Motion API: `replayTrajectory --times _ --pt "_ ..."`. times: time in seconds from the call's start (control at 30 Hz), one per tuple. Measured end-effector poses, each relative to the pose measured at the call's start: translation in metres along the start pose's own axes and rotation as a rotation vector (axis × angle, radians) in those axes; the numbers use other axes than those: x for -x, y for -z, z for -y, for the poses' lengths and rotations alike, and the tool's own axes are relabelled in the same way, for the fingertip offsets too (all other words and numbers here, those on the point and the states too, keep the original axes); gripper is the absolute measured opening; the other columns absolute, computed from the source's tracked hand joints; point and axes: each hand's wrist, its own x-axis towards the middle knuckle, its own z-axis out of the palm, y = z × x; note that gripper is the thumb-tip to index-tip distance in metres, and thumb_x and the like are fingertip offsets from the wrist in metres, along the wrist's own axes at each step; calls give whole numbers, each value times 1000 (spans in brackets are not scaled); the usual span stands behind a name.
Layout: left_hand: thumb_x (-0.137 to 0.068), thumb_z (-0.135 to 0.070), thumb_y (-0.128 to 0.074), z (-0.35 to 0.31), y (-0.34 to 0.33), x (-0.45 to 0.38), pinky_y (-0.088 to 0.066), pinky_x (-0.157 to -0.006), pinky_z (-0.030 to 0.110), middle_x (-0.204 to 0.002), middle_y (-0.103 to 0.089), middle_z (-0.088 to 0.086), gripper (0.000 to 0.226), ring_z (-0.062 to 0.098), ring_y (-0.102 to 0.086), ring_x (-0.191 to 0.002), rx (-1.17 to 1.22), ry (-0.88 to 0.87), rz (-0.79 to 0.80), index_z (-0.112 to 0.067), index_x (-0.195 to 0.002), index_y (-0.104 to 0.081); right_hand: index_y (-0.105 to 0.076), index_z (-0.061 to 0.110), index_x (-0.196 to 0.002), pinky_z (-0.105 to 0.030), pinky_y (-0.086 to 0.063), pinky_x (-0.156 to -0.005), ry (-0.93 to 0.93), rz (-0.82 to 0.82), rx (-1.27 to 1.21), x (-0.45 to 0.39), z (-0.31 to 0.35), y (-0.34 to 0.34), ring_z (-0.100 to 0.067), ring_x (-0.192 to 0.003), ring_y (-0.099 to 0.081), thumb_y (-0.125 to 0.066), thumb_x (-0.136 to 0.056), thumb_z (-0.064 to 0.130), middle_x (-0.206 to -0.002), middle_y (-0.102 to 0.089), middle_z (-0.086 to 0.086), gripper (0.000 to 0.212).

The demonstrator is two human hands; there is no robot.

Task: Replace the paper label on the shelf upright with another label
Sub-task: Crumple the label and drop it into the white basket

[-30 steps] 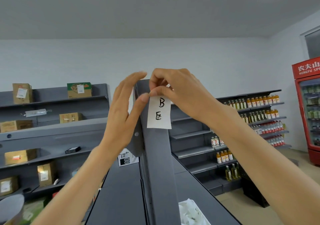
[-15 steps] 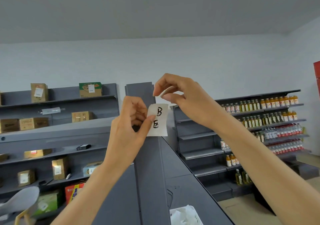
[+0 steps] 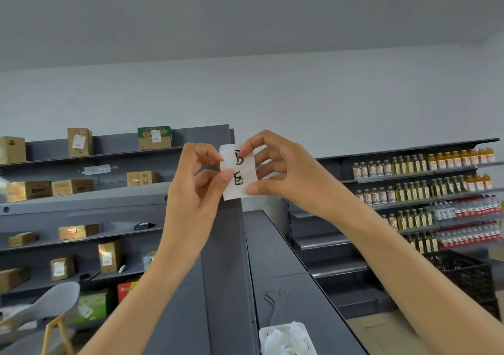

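A white paper label (image 3: 240,182) with black handwritten marks hangs in front of the top of the grey shelf upright (image 3: 225,245). My left hand (image 3: 199,188) pinches its left edge between thumb and fingers. My right hand (image 3: 283,172) pinches its top edge with forefinger and thumb, and its lower fingers rest against the right edge. Whether the paper touches the upright I cannot tell. The upper part of the upright is hidden behind my hands and the label.
Grey shelves with cardboard boxes (image 3: 79,142) fill the left. Shelves with bottles (image 3: 425,185) line the right wall. A white basket with crumpled paper (image 3: 286,338) sits on the shelf below. A grey chair (image 3: 51,308) stands bottom left, a black crate (image 3: 463,275) at right.
My right hand has come down from the upright's top onto the label, so both hands now hold it. The view has shifted, with the hands lower and more central.
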Motion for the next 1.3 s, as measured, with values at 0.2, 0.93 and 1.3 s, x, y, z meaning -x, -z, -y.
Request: replayTrajectory --times 0.2,0.93,1.3 --pt "-90 -9 -67 -3 -6 -1 -58 -75 29 -96 -73 1 27 16 -73 -81 55 89 16 -31 -107 -64 -69 16 -105 -25 -60 -77 2 -128 -96 7 -6 2 -25 -83 -75 -82 -77 -2 -93 -78 -9 36" --pt "-90 -12 -70 -13 -14 -8 -58 -68 15 -81 -78 -9 7 1 -75 -69 -298 54 1 -17 -88 -75 -82 23 -86 -24 -57 -82 64 -318 -264 23 -9 -5 -5 -84 -74 -77 -87 11 -83 -81 9 13" --pt "-99 -8 -56 -19 -24 0 -58 -71 14 -87 -80 -9 28 4 -77 -81 -43 182 72 -27 -94 -75 -77 26 -100 -33 -62 -79 66 -380 -85 31 -1 -16 -13 -75 -74 -80 -83 9 -105 -71 5 24"
